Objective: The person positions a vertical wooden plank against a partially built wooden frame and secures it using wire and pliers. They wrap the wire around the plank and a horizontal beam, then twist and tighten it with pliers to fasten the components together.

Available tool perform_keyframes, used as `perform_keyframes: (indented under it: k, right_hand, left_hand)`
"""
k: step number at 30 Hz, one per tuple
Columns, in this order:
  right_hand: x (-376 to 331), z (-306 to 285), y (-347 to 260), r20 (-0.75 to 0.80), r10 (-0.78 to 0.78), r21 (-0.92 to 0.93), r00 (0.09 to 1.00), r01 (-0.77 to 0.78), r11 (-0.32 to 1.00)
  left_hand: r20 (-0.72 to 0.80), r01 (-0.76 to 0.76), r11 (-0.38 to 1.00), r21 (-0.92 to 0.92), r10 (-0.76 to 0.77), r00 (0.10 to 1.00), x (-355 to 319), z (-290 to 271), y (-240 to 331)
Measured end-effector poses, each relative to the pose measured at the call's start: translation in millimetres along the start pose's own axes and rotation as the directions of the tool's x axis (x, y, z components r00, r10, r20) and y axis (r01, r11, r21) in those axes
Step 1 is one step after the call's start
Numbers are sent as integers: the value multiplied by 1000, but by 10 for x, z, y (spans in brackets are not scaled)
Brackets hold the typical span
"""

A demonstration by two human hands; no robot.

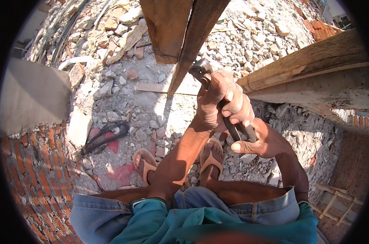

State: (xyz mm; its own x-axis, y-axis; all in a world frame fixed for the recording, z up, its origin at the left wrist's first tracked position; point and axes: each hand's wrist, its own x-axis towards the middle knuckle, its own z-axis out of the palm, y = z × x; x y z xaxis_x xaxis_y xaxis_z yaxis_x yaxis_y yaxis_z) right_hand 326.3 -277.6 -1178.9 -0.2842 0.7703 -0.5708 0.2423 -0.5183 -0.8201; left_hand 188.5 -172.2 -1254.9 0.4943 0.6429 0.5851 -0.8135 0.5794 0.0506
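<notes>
Both my hands hold a pair of dark pincers [201, 69], whose head rests against the lower part of the upright wooden boards [168, 30]. My left hand [221, 97] is wrapped round the handles just behind the head. Lower down and to the right, my right hand [261, 140] is closed on the handle ends, its thumb pressed along them. A thin tie wire [162, 54] runs round the boards and meets the pincers' jaws. The exact bite of the jaws is too small to make out.
Broken rubble [257, 36] covers the ground. A coil of wire [107, 138] lies at left, beside a brick wall [34, 175]. At right a wooden beam [306, 61] runs along a concrete one. A flat wood strip [152, 88] lies behind my sandalled feet.
</notes>
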Motion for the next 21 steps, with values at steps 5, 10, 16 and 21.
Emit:
perform_keyframes:
  k: [5, 10, 16, 21]
  right_hand:
    - [41, 89, 168, -97, -309, -406, 946, 246, 880]
    - [657, 151, 708, -202, -615, -495, 762, 463, 735]
    - [969, 254, 1068, -215, -633, -440, 744, 505, 743]
    - [744, 332, 709, -289, -489, -411, 823, 355, 840]
  left_hand:
    - [-614, 103, 887, 450, 224, 757, -52, 233, -79]
    - [-578, 199, 585, 786, 583, 571, -78, 402, -250]
    - [-431, 278, 331, 902, 727, 534, 34, 352, -321]
    - [-441, 165, 455, 875, 611, 657, -64, 253, -85]
